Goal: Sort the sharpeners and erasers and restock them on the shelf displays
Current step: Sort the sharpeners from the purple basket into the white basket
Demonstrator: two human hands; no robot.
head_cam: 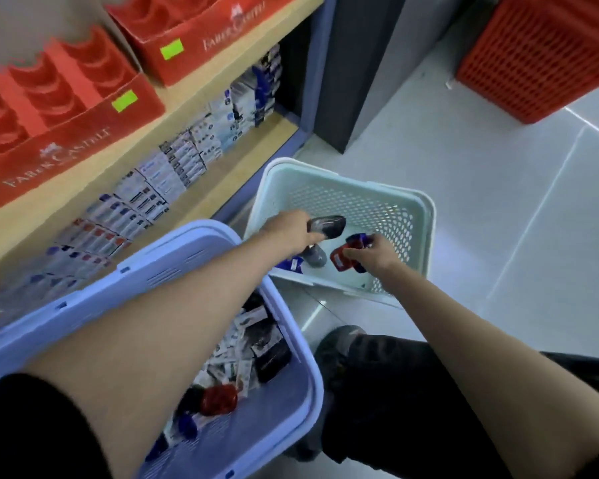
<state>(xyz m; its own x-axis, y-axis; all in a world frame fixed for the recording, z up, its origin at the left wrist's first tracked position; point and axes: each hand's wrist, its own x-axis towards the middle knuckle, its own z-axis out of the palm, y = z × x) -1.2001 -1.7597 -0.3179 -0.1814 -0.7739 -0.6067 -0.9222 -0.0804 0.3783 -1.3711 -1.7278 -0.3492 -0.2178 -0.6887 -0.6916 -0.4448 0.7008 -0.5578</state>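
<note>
Left hand (291, 229): clenched on a black sharpener (327, 226), which sticks out past the fingers with its long axis running across toward the right hand. It is held above the floor of the green basket (426, 216), not touching it. Right hand (374, 254): just beside the left and lower in the same basket, pinching a red sharpener (339, 259) and a blue sharpener (358, 240) together; the lay of the fingers is blurred. Below the left hand, on the basket floor: one grey sharpener (315, 255), loose, between the two hands. Back of both hands, under the left forearm: lilac basket (187, 243), holding mixed sharpeners and carded packs, unsorted by the look of it. Up and left of the left hand: red display boxes (66, 133) on the shelf (187, 95), slots seemingly unfilled. Judgement: the step in hand is sorting. A release would go straight down from either hand. For restocking, the left hand is nearer the displays.
</note>
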